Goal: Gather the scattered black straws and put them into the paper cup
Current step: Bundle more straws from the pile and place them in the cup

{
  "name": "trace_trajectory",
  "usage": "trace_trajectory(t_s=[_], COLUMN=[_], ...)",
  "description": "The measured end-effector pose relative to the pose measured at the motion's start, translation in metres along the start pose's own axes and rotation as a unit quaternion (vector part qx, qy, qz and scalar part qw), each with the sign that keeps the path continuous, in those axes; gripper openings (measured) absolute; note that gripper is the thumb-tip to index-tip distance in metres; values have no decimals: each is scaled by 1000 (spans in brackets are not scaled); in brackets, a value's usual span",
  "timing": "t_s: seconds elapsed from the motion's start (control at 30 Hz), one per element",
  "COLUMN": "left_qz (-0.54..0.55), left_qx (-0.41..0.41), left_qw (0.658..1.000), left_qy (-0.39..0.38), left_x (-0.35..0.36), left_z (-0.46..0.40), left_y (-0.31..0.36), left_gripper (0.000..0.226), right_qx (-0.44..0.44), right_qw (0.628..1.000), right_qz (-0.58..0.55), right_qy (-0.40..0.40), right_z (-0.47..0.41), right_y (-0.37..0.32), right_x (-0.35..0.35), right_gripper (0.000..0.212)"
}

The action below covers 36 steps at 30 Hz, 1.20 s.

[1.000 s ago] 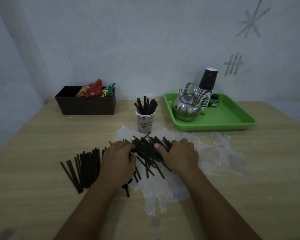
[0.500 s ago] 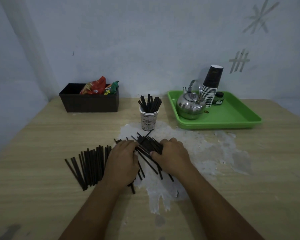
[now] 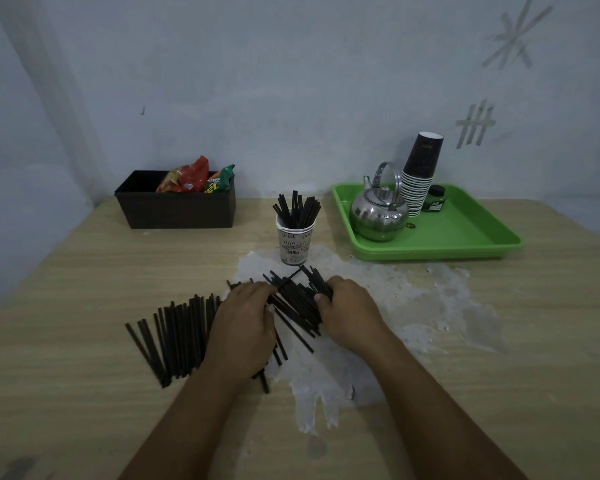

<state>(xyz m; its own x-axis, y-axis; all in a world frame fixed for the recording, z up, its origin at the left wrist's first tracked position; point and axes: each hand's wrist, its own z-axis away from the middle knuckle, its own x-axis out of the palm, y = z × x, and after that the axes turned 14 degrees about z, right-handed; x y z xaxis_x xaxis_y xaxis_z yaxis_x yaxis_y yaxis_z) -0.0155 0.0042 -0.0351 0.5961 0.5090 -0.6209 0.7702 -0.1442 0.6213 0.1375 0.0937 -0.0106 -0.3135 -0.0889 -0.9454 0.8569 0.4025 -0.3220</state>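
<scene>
Fingers (image 3: 326, 292) bunched straws (image 3: 297, 301) tighter.

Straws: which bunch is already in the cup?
The upright bunch standing in the white printed cup, beyond both hands. The other straws lie flat on the table: one row at left, one pile between the hands.

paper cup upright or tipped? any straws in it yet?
Upright. The paper cup stands on its base, and black straws stick up out of its open top.
</scene>
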Motion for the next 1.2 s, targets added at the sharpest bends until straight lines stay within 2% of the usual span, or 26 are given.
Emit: trace_trajectory(t_s=[0.17, 0.27, 0.37, 0.5, 0.6, 0.87, 1.07, 1.2], left_qz=[16, 16, 1, -12, -21, -5, 49, 46], left_qx=[24, 23, 22, 18, 20, 12, 16, -3], left_qw=[1000, 999, 999, 998, 998, 998, 998, 999], left_qy=[-6, -19, -39, -54, -61, -58, -37, -15], left_x=[4, 7, 10, 11, 11, 9, 2, -10], left_z=[-2, 0, 2, 2, 1, 2, -12, -30], left_y=[4, 8, 9, 10, 9, 12, 21, 15], left_gripper=[30, 30, 35, 38, 39, 39, 29, 31], right_qx=[-15, -17, -4, -11, 11, 41, 59, 112], right_qw=[998, 986, 955, 908, 873, 867, 874, 833], right_qz=[-59, -147, -269, -366, -439, -454, -427, -478], right_qy=[31, 83, 128, 202, 213, 200, 223, 254], right_z=[-2, -2, -2, -8, -9, -9, -16, -33], right_y=[7, 10, 12, 17, 19, 23, 22, 19], right_x=[-8, -13, -15, -16, -17, -8, -7, -19], right_gripper=[22, 16, 15, 12, 29, 24, 24, 31])
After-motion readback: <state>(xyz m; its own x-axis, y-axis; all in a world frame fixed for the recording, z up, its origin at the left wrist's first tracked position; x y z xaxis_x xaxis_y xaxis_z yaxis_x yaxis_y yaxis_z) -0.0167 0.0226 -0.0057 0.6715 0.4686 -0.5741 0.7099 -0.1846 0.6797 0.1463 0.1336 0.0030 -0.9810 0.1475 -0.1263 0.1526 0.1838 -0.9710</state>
